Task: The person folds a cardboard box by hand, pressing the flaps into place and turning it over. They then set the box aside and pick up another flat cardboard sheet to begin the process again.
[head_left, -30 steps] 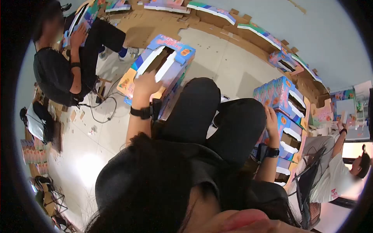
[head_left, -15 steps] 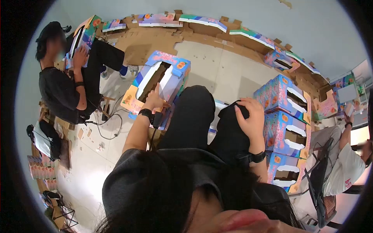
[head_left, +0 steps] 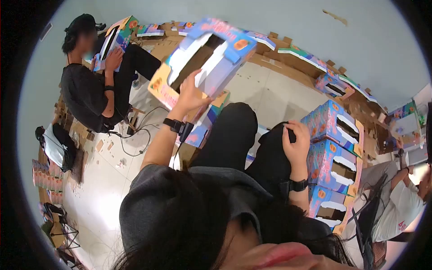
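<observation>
My left hand (head_left: 192,93) grips the near edge of a colourful cardboard box (head_left: 231,42), its fingers at the rim of the long window cut in the box. The box is lifted and tilted above the floor, and its printed blue, pink and yellow faces look slightly blurred. Beneath it another printed box (head_left: 201,130) stands by my left knee, partly covered. My right hand (head_left: 297,141) holds nothing and rests on my right knee, fingers loosely bent and apart. Beside that hand rises a stack of similar boxes (head_left: 319,159) with windows facing right.
At the left a seated person (head_left: 85,94) holds another printed box (head_left: 112,42). Someone in a white shirt (head_left: 398,211) sits at the far right. Flattened cardboard (head_left: 270,60) and printed pieces line the wall. A black cable (head_left: 146,135) lies on the tiled floor.
My left hand has raised the box upward and to the right, uncovering more of the box below. My right hand stays on the knee. The view has shifted slightly.
</observation>
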Demonstrator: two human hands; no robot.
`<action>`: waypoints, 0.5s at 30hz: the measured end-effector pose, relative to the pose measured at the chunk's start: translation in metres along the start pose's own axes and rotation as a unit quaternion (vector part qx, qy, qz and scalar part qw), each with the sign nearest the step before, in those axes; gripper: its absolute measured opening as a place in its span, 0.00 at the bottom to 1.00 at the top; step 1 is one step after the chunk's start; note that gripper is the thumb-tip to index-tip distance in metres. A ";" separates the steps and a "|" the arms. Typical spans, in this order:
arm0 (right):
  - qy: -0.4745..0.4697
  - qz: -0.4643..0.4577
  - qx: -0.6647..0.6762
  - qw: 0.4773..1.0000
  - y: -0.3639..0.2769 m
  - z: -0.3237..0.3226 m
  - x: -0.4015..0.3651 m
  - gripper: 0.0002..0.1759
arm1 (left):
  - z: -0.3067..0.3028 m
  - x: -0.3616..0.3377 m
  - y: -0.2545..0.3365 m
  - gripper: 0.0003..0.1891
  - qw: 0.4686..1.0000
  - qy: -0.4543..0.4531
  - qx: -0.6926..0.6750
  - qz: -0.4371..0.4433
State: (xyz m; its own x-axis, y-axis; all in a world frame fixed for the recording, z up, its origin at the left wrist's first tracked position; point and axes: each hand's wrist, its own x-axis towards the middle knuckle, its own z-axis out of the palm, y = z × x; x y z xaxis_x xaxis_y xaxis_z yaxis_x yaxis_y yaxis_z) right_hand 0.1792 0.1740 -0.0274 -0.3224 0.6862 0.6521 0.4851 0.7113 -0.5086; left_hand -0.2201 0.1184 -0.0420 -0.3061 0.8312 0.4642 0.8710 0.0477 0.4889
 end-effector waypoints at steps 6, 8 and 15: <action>0.105 -0.193 -0.082 0.972 -0.037 -0.037 -0.006 0.13 | -0.082 -0.006 0.106 0.60 0.976 0.033 -0.013 0.213; 0.151 -0.223 -0.102 0.958 -0.057 -0.059 -0.007 0.13 | -0.091 -0.023 0.127 0.60 0.954 0.066 0.020 0.293; 0.225 -0.277 -0.147 0.923 -0.119 -0.121 -0.023 0.13 | -0.108 -0.080 0.183 0.54 0.924 -0.066 -0.011 0.376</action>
State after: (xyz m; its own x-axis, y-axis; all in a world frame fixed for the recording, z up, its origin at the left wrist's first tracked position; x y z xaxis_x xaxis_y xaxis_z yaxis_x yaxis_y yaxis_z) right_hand 0.2266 0.0553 0.0862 -0.2498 0.0499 0.9670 0.5675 0.8167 0.1044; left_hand -0.0778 0.0006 0.0900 0.4342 0.6847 0.5853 0.8098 -0.5814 0.0794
